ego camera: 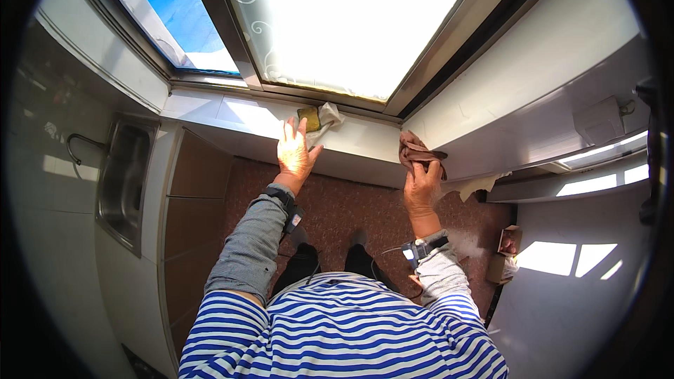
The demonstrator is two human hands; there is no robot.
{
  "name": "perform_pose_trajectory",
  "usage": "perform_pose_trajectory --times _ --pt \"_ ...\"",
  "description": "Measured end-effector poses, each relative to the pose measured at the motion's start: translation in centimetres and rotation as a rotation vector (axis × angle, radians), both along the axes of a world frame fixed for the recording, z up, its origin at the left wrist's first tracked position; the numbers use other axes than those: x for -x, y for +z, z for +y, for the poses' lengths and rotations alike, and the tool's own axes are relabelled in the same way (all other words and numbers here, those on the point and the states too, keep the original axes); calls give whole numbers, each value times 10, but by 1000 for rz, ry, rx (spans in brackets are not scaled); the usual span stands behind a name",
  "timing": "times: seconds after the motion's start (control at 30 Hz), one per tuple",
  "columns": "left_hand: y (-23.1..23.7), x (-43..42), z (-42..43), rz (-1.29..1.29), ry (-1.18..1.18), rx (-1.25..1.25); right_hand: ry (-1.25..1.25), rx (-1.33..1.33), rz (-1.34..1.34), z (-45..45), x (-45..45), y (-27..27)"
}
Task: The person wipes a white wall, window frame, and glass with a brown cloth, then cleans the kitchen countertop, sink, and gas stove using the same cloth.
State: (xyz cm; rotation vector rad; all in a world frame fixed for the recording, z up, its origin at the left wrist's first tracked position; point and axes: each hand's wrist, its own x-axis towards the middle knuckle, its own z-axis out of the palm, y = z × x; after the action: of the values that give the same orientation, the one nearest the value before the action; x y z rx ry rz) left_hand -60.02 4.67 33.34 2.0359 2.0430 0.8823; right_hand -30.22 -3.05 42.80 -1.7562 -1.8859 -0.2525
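My left hand (296,150) is spread over the front of the white windowsill (363,134), its fingertips beside a yellow and green sponge (309,119). A crumpled whitish cloth (330,116) lies against the sponge's right side and runs down towards my thumb. At the right end of the sill, my right hand (423,184) grips a bunched brown cloth (413,150), which touches the corner where the sill meets the side wall. Above both hands stands the sliding window (347,21) with a metal frame and a swirl pattern on the glass.
On the left, a steel sink (125,184) with a curved tap (79,150) is set in a counter above brown cabinet doors (195,221). A white panel (526,126) juts out at the right. Small open boxes (503,268) stand on the reddish floor (337,200) by the right wall.
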Motion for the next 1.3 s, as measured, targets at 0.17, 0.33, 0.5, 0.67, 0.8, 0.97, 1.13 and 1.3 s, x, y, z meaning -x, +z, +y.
perform_pose_trajectory --times 0.17,0.33,0.5,0.67,0.8,0.97,1.13,1.3 --pt "-29 -11 45 103 -108 -32 63 62 176 8 36 -53" --pt "-48 6 62 85 -120 -112 -48 184 147 65 46 -100" --pt "-50 67 60 223 -16 -114 -215 434 -2 103 71 -118" --pt "-36 146 66 -348 79 -121 -152 459 -52 125 139 -110" --pt "-36 233 39 -836 305 -256 -51 382 -65 142 214 -112" --pt "-50 302 -74 -715 524 -179 304 284 16 151 353 -123" --pt "-73 288 -176 -711 580 -6 560 358 -33 176 461 -131" --pt "-84 277 -211 -768 596 115 636 161 27 179 406 -137"
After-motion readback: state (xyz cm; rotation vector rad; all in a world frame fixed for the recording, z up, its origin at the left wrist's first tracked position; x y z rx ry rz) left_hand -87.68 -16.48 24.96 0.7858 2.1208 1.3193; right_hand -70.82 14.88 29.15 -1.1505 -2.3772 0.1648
